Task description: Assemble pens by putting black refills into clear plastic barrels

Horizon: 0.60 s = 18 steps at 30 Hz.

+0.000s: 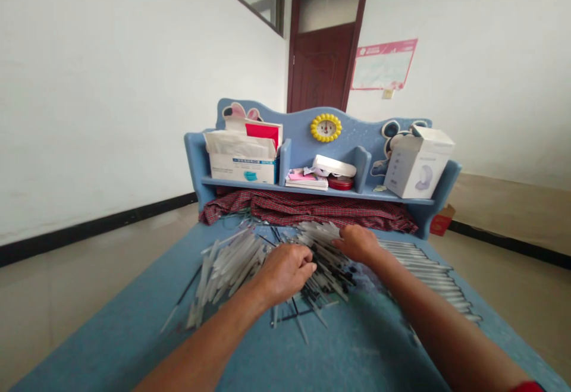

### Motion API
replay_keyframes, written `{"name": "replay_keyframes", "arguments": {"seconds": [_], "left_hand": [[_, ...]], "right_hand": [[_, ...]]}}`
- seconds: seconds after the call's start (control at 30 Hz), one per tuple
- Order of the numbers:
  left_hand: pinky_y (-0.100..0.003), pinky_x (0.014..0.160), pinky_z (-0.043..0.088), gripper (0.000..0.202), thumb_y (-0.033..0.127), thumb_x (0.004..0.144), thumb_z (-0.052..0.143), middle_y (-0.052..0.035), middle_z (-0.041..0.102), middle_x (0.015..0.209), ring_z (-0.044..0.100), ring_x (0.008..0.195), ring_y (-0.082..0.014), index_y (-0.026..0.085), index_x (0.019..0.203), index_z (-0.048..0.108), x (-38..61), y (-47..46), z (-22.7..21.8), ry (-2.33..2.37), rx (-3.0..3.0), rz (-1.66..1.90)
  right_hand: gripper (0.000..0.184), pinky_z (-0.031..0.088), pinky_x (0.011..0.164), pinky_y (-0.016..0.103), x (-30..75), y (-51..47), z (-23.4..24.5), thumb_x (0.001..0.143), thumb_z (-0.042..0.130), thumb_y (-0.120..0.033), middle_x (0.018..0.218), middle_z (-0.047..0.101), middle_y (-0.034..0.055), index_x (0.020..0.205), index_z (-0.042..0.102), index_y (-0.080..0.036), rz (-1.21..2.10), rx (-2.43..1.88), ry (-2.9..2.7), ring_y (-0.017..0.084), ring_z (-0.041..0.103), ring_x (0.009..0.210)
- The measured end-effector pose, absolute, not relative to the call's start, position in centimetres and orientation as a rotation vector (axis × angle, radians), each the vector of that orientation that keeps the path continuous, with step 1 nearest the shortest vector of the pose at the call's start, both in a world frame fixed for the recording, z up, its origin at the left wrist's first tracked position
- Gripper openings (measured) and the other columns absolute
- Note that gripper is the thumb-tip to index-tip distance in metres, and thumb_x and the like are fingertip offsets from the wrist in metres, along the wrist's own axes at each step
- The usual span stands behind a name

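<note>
A loose heap of clear pen barrels and thin dark refills covers the middle of the blue desk. My left hand rests on the heap with its fingers curled down into the pens. My right hand lies a little farther back, fingers closed among the barrels. What either hand grips is hidden by the fingers. A neat row of finished pens lies along the right side of the desk, beside my right forearm.
A blue shelf unit stands at the desk's far edge with a mask box, a white carton, a yellow clock and a red tin. A red plaid cloth lies under it. A brown door is behind.
</note>
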<state>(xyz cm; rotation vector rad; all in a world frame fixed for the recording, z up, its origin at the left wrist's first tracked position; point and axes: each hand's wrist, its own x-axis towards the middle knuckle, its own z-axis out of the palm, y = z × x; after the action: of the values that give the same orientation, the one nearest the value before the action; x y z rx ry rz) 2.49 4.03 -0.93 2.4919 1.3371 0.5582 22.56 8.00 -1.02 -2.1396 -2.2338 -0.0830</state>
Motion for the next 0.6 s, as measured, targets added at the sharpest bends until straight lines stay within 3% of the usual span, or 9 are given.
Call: {"name": "replay_keyframes", "arguments": {"seconds": [0.17,0.37,0.47,0.6], "left_hand": [[-0.022,0.057,0.035,0.018,0.024,0.08,0.052,-0.0025,0.064,0.066,0.059,0.064,-0.0153,0.017,0.069,0.064,2.4,3.8,-0.8,1.298,2.535,0.568],[-0.023,0.058,0.036,0.016,0.025,0.081,0.054,-0.002,0.065,0.067,0.06,0.065,-0.0155,0.017,0.074,0.066,2.4,3.8,-0.9,1.296,2.524,0.605],[-0.023,0.063,0.039,0.018,0.023,0.083,0.053,-0.0009,0.065,0.071,0.06,0.068,-0.015,0.017,0.093,0.066,2.5,3.9,-1.1,1.299,2.497,0.731],[-0.024,0.068,0.042,0.038,0.019,0.083,0.054,-0.0006,0.066,0.078,0.06,0.069,-0.0145,0.018,0.12,0.056,2.7,3.7,-1.3,1.342,2.528,0.839]], "right_hand": [[0.026,0.045,0.071,0.029,22.9,8.3,-1.7,0.085,0.053,-0.038,0.096,0.072,0.0127,0.092,0.071,-0.02,-0.05,-2.091,-2.194,0.024,0.067,0.091],[0.025,0.04,0.065,0.026,23.6,6.7,-1.2,0.087,0.047,-0.029,0.085,0.071,0.0111,0.087,0.068,-0.016,-0.033,-1.936,-2.128,0.02,0.065,0.082],[0.021,0.038,0.064,0.024,23.9,4.8,-0.7,0.086,0.048,-0.03,0.078,0.069,0.0059,0.084,0.065,-0.017,0.018,-1.803,-2.159,0.016,0.062,0.073],[0.017,0.035,0.057,0.023,24.2,1.9,-0.4,0.084,0.051,-0.031,0.063,0.061,-0.0007,0.075,0.06,-0.019,0.146,-1.602,-2.191,0.013,0.054,0.059]]}}
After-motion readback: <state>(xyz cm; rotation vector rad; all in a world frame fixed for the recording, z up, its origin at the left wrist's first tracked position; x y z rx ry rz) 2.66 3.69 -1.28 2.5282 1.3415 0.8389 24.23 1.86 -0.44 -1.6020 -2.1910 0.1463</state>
